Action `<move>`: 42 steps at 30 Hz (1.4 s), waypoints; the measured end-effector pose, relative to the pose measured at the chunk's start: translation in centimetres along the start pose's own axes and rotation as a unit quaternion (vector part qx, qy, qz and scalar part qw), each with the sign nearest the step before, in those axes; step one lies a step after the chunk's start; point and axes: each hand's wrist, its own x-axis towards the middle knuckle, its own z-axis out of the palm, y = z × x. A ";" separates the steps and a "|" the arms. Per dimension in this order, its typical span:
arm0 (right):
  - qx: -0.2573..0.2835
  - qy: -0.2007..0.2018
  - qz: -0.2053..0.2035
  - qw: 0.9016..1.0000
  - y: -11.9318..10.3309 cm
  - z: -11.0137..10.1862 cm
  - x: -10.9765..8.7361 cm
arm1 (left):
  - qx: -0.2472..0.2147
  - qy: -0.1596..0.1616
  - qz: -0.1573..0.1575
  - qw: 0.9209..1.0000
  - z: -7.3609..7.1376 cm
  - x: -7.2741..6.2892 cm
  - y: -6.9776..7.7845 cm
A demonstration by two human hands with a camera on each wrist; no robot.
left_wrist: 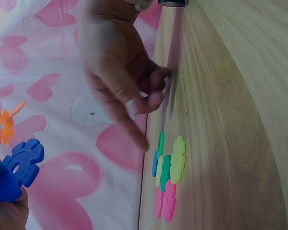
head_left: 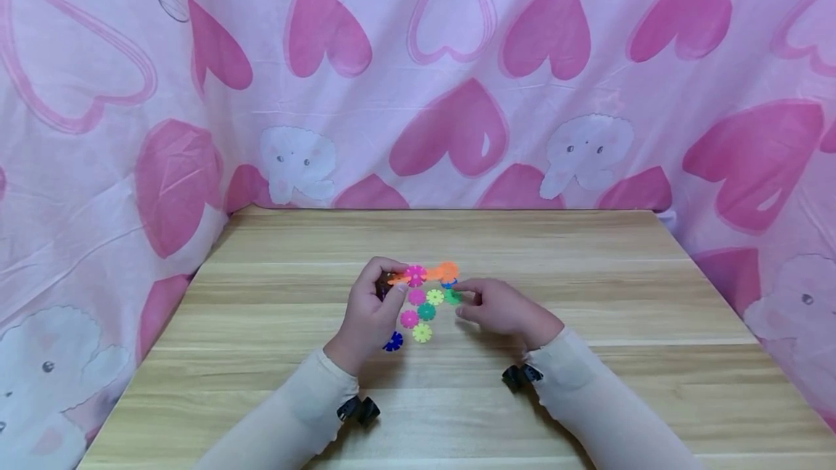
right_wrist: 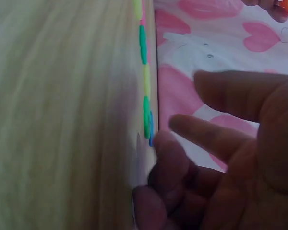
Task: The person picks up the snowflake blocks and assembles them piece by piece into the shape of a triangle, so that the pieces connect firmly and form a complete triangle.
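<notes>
My left hand [head_left: 372, 307] grips a joined piece of notched plastic discs above the table. A pink disc [head_left: 416, 275] and an orange part [head_left: 448, 271] of it show past the fingers. In the left wrist view a blue disc [left_wrist: 20, 170] sits by the left fingers, near the orange disc [left_wrist: 2, 127]. My right hand [head_left: 499, 307] hovers low beside a green disc [head_left: 452, 297], thumb and forefinger apart, nothing between them. Loose pink [head_left: 409, 319], yellow [head_left: 422, 332] and teal [head_left: 427, 311] discs lie between the hands.
The wooden table [head_left: 588, 260] reaches back to a pink heart-patterned cloth [head_left: 366, 107], which also hangs at both sides. Another dark blue disc [head_left: 392, 341] shows below the left hand; whether it belongs to the held piece I cannot tell. Small black devices sit at both wrists.
</notes>
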 end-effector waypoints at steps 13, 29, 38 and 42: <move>-0.021 -0.005 0.025 0.999 -0.3 0.2 -0.4 | -0.003 -0.005 0.006 1.000 -0.1 0.1 0.2; -0.107 0.000 0.008 0.994 -0.9 0.4 -0.7 | -0.003 0.005 0.011 1.000 -0.2 0.2 0.0; 0.080 0.019 -0.079 0.993 -1.2 -0.8 -1.0 | -0.003 0.012 0.016 1.000 -0.6 0.3 0.0; 0.199 0.033 -0.164 0.966 -1.9 -2.1 -1.8 | 0.002 0.016 0.013 1.000 -0.8 0.4 0.1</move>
